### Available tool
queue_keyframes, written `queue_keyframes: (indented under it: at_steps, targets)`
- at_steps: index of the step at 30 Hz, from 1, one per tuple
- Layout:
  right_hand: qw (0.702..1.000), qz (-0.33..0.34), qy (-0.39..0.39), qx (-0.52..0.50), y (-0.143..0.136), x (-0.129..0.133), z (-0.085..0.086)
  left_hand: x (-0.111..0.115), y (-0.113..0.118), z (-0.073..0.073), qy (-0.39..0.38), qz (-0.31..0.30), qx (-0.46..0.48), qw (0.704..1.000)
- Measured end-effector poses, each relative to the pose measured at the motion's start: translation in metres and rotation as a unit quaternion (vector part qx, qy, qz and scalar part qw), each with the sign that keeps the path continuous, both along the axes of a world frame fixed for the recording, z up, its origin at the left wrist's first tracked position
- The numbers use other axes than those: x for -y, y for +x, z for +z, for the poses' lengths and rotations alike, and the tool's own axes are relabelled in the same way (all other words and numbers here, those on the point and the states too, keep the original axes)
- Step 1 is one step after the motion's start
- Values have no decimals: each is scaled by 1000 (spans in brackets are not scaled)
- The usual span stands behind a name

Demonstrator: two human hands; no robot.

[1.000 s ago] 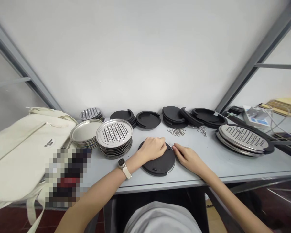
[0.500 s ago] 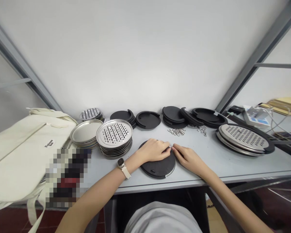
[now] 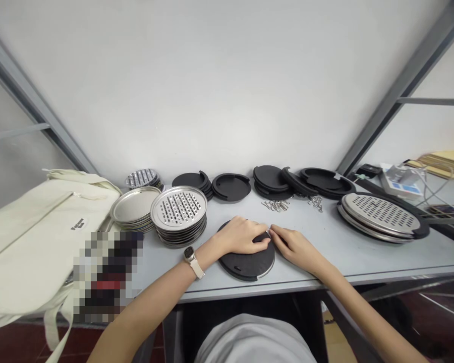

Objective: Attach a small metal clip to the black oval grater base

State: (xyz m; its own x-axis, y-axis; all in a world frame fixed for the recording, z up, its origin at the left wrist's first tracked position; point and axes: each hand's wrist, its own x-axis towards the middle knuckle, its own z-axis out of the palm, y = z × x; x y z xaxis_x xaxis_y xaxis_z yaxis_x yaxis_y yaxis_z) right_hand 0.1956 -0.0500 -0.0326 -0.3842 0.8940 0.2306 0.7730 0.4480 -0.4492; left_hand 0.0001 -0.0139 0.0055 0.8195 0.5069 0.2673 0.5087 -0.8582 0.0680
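Right of the stacked perforated metal discs (image 3: 179, 207), lays the left hand (image 3: 244, 236), fingers curled, across the black disc (image 3: 245, 262), flat near the front edge of the table (image 3: 310, 222). Compared with one second ago, brings the left thumb closer to the right hand (image 3: 293, 246) and shifts the disc slightly, concentrating work at its right rim. Pinches a small metal piece (image 3: 267, 232) there with right fingertips, leaving the left grip unclear.

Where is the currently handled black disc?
In the head view, the black disc lies near the table's front edge, slightly right of centre, under the left hand and beside the right hand.
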Motion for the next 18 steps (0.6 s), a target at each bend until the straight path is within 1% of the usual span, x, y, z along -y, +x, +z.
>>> queue_keyframes:
  at_steps: [7, 13, 18]
  targets:
    - [1000, 5, -6, -10, 0, 0, 1, -1, 2, -1, 7, 37, 12, 999]
    - [1000, 1, -2, -12, -1, 0, 2, 0, 3, 0, -7, 44, 9, 999]
    - [1000, -4, -4, -10, -1, 0, 2, 0, 4, 0, -3, 52, 13, 999]
